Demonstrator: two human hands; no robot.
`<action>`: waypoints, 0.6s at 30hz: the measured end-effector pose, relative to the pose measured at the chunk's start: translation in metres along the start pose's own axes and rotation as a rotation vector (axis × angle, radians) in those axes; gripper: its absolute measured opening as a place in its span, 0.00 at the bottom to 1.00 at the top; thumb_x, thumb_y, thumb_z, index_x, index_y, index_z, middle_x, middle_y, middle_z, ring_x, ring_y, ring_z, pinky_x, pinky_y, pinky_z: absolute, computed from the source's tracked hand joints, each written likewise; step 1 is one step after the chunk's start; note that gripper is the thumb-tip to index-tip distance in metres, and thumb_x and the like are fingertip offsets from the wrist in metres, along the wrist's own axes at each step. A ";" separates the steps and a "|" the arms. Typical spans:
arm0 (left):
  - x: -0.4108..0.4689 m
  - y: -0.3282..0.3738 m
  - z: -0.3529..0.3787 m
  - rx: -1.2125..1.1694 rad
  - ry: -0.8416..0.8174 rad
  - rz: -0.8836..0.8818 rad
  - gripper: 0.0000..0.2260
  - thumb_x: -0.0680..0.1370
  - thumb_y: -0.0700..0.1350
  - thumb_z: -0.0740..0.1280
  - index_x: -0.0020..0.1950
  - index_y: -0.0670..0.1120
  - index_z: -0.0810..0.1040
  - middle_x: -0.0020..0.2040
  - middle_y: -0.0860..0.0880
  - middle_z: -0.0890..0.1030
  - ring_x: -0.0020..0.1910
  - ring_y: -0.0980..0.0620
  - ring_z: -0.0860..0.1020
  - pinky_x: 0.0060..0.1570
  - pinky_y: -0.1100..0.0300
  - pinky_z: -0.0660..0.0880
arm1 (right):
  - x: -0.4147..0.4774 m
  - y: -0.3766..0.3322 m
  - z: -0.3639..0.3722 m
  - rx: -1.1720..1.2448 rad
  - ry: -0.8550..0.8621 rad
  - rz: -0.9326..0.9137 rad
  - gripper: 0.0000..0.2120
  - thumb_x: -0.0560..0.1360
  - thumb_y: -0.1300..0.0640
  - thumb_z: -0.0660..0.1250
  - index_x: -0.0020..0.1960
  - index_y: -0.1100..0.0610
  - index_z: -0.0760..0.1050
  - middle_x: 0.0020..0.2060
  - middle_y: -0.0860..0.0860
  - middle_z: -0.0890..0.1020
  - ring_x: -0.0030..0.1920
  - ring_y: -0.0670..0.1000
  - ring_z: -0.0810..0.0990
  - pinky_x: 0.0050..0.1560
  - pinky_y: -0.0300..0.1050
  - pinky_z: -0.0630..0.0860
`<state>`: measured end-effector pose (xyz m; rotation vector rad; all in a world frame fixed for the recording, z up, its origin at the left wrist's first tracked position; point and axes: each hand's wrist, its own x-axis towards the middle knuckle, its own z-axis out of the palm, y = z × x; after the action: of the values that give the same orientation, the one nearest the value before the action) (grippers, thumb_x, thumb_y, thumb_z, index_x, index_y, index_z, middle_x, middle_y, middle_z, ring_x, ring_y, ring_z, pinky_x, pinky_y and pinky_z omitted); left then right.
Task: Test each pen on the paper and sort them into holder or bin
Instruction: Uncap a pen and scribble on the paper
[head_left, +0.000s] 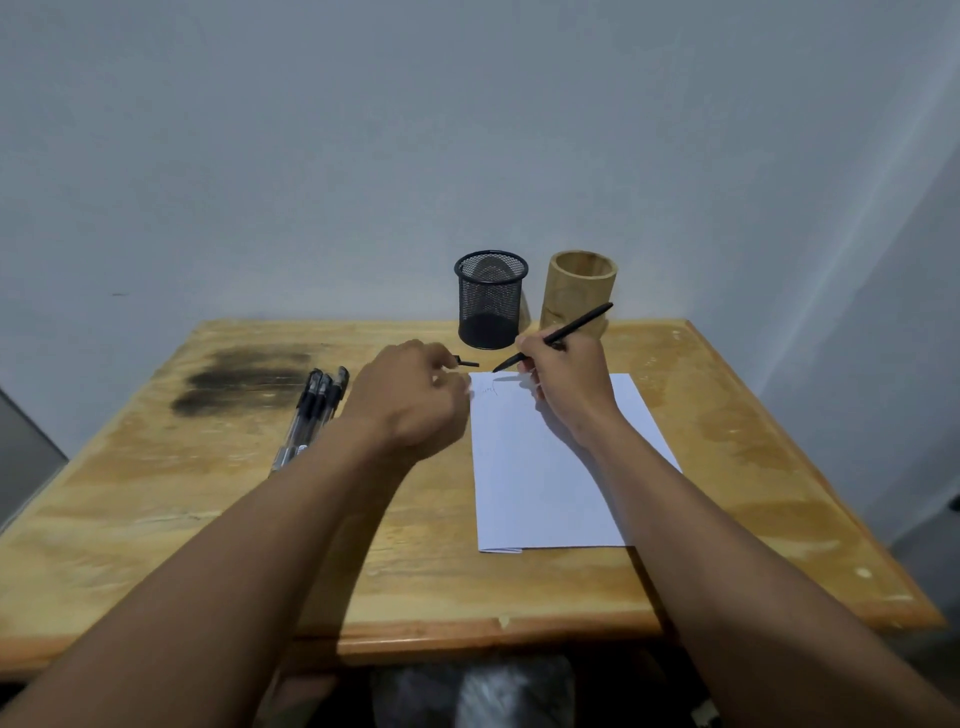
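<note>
Pinching a black pen over paper, left fingers seemingly grip its cap.

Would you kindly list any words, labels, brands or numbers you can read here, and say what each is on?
No text can be read.
paper: only a faint pen scribble near its top left corner, not words.
pens lying on the table: any print on the barrels is too small to read.
mesh cup and wooden cup: no labels show.
</note>
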<state>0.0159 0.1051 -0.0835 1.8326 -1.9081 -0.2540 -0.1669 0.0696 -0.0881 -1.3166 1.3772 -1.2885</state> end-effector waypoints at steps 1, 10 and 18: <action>0.007 -0.001 -0.001 -0.021 0.054 -0.015 0.15 0.75 0.56 0.62 0.57 0.53 0.80 0.56 0.49 0.82 0.55 0.46 0.77 0.52 0.52 0.74 | 0.002 0.000 -0.001 0.012 0.005 0.013 0.09 0.77 0.56 0.68 0.43 0.62 0.81 0.31 0.51 0.81 0.31 0.48 0.76 0.29 0.43 0.73; 0.043 -0.011 0.009 0.204 0.013 0.043 0.08 0.78 0.48 0.66 0.54 0.54 0.83 0.51 0.48 0.83 0.53 0.43 0.78 0.47 0.51 0.75 | 0.008 -0.002 -0.006 0.135 -0.022 0.027 0.09 0.78 0.60 0.69 0.48 0.67 0.81 0.34 0.54 0.82 0.31 0.49 0.76 0.31 0.45 0.75; 0.038 0.004 -0.009 -0.180 0.096 0.114 0.04 0.76 0.43 0.70 0.47 0.51 0.82 0.41 0.55 0.83 0.43 0.54 0.81 0.43 0.58 0.74 | 0.009 -0.008 -0.012 0.284 -0.065 0.035 0.03 0.76 0.58 0.73 0.46 0.58 0.83 0.38 0.52 0.86 0.40 0.45 0.82 0.37 0.44 0.77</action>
<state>0.0170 0.0694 -0.0664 1.5857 -1.8527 -0.2846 -0.1784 0.0628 -0.0774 -1.1247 1.1202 -1.3502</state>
